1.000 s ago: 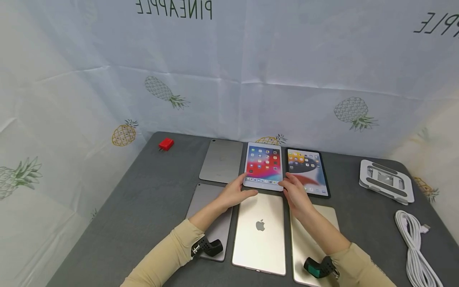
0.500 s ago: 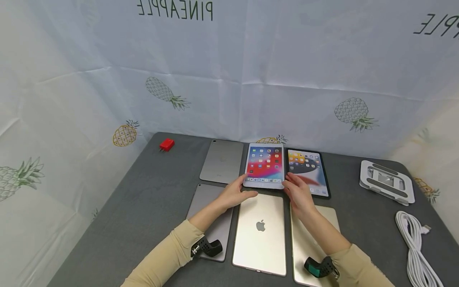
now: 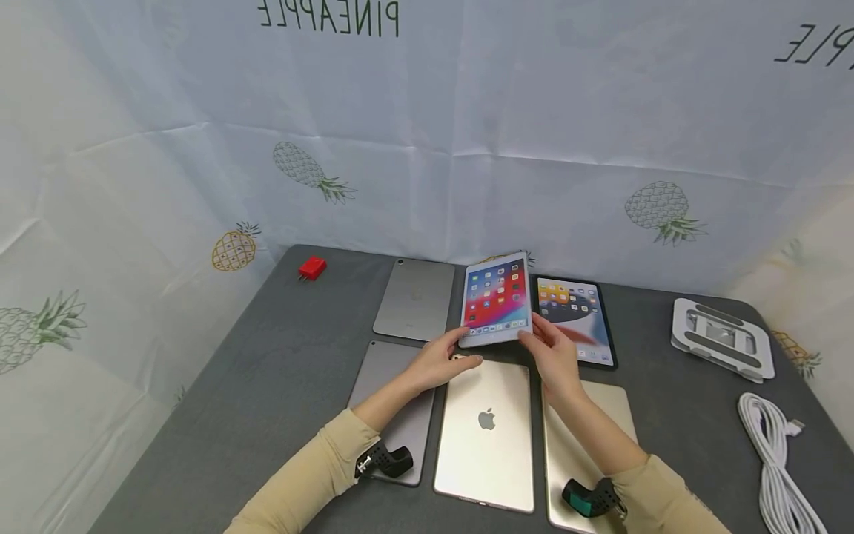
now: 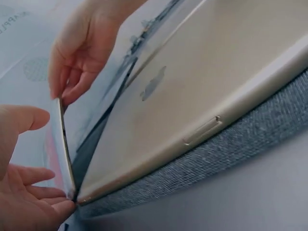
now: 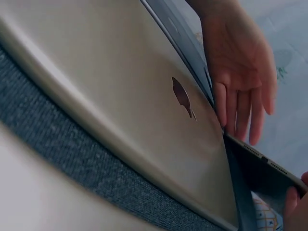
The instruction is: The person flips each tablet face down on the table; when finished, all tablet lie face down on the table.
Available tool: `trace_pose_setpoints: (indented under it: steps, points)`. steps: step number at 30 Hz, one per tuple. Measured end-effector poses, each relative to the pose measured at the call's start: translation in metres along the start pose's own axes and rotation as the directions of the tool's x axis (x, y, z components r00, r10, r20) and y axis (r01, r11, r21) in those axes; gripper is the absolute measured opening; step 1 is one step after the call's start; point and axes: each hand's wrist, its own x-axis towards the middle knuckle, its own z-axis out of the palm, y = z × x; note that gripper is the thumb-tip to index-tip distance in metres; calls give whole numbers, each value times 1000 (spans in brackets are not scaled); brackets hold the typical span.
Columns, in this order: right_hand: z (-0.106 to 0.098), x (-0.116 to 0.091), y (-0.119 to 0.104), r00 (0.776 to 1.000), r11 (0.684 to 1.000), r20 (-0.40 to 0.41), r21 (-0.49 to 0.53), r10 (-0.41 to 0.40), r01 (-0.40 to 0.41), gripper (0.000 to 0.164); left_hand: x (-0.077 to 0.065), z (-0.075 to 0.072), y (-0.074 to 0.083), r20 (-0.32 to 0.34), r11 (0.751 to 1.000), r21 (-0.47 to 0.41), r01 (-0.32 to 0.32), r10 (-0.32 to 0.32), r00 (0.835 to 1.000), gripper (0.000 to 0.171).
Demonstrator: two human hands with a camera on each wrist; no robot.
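A white-framed tablet (image 3: 496, 298) with a lit home screen is tilted, its right side raised off the table. My right hand (image 3: 555, 357) pinches its lower right corner between thumb and fingers. At the lower left corner, my left hand (image 3: 435, 365) touches the edge with nearly straight fingers, its thumb held apart. The right wrist view shows that left hand (image 5: 243, 62) with extended fingertips against the tablet's bottom edge (image 5: 262, 159). Directly in front lies a gold tablet (image 3: 485, 437), back up, with an apple logo.
Left are two grey tablets, a far one (image 3: 415, 300) and a near one (image 3: 400, 415). Right are a lit black-framed tablet (image 3: 587, 326) and another gold tablet (image 3: 574, 460). A red charger (image 3: 312, 268), a folded stand (image 3: 722, 337) and a white cable (image 3: 774, 460) lie farther out.
The white-framed tablet has gone from lying flat to tilted, its right side lifted by my right hand. My left hand has barely moved.
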Motion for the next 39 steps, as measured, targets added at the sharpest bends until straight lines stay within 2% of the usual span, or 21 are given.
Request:
trace_pose_setpoints:
  steps: [4,7,10,12,15,18,23,27,32,35,37,39]
  points:
    - [7,-4,-2,988,979,-21,-144,-151,146,50,1,-3,8,1,995,9,-95,95,995,58]
    - [11,-6,-4,960,939,-24,-213,-280,269,48,2,-6,22,5,984,-53,-168,168,986,52]
    - [17,-8,-7,934,911,-13,-226,-356,344,47,4,-8,38,-3,978,-87,-187,187,982,50]
    - [22,-9,-9,928,911,2,-192,-372,365,46,5,-10,46,-12,979,-89,-182,181,983,50]
    - [31,-12,-13,931,923,40,-121,-362,364,47,7,-11,53,-38,985,-48,-166,164,986,49]
    - [38,-17,-18,924,926,98,-43,-369,374,49,7,-13,54,-70,985,-32,-170,167,983,48]
    - [45,-15,-9,901,919,184,87,-393,384,59,8,-16,51,-141,974,-78,-215,203,969,43]
    - [49,-14,-5,880,911,234,138,-412,390,62,10,-16,47,-237,966,-42,-254,237,942,40]
    - [53,-11,-3,828,887,316,156,-463,436,67,13,-20,41,-349,947,104,-305,322,880,34]
    - [55,-8,-1,800,872,349,150,-487,465,68,15,-22,37,-386,938,123,-325,346,855,31]
    - [56,-7,0,796,870,358,126,-489,477,66,16,-23,35,-404,934,99,-343,353,844,30]
    - [57,-6,2,808,878,359,85,-468,471,62,17,-23,33,-422,930,71,-362,357,834,29]
